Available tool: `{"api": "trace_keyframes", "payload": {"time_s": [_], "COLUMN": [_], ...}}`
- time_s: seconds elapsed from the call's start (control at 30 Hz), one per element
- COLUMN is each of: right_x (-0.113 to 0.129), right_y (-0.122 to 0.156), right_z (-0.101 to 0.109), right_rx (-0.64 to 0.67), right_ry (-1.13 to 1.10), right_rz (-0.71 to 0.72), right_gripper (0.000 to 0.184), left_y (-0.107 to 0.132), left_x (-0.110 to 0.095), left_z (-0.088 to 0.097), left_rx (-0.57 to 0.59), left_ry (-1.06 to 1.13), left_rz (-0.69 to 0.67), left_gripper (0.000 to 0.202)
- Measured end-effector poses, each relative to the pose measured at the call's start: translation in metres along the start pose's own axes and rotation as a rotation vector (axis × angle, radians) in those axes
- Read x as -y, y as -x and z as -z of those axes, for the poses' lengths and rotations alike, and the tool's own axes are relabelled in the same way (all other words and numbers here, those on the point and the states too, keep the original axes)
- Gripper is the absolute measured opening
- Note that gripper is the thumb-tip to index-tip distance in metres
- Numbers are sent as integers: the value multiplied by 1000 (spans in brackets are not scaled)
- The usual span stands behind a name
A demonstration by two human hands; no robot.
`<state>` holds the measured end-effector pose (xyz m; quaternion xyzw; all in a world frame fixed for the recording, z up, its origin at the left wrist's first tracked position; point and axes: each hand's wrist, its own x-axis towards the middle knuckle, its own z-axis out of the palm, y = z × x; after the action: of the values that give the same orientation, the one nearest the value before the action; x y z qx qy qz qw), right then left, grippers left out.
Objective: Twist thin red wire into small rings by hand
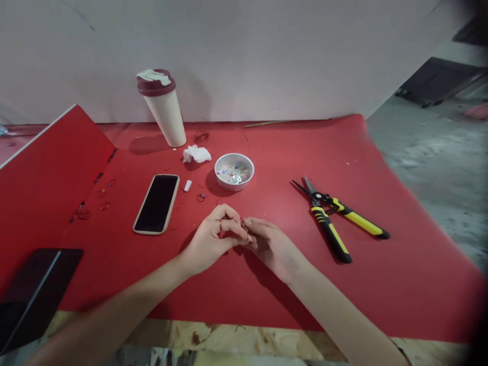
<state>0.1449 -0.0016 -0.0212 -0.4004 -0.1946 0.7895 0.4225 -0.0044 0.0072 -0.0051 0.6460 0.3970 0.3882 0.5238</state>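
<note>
My left hand (215, 231), with a thin ring on one finger, is closed in a pinch just in front of the bowl. Against its fingertips, my right hand (272, 246) is closed too, its fingers pressed together. A small item, partly hidden, shows between the fingertips; its kind cannot be made out. Beyond them stands a small silver bowl (234, 187) with many coloured beads (234, 173) inside. A wire ring with a purple bead (201, 197) lies left of the bowl, near a small white piece (187, 185).
Shears (324, 203) with yellow-black handles lie spread at right. At left are a phone (156, 204), several wire rings (102, 206), a red board (49, 178) and a dark flat object (38, 295). Behind stand a lidded cup (168, 114), crumpled tissue (196, 154) and tangled red wire (201, 136).
</note>
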Motion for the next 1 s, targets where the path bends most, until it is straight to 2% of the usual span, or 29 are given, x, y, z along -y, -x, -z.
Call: {"api": "trace_keyframes", "payload": {"time_s": [0.2,0.37,0.5,0.7,0.87,1.0], "right_x": [1,3,4,4,6,8], "right_y": [1,3,4,4,6,6], "right_z": [-2,-4,-4,-1,0,0], "right_rx": [46,34,28,32,-10,-23], "right_ry": [41,50,77,78,58,60], "right_rz": [0,-18,7,63,124,165], "right_gripper": [20,23,25,25,23,21], "left_y": [0,1,4,5,2,1], "left_x": [1,4,5,11,15,12], "left_z": [4,3,3,5,5,6], "left_rx": [-16,-97,-111,-136,-123,-95], "left_ry": [2,-78,-153,-401,-545,-550], "left_rz": [-11,-115,-188,-359,-427,-440], "left_gripper": [13,16,21,24,13,7]}}
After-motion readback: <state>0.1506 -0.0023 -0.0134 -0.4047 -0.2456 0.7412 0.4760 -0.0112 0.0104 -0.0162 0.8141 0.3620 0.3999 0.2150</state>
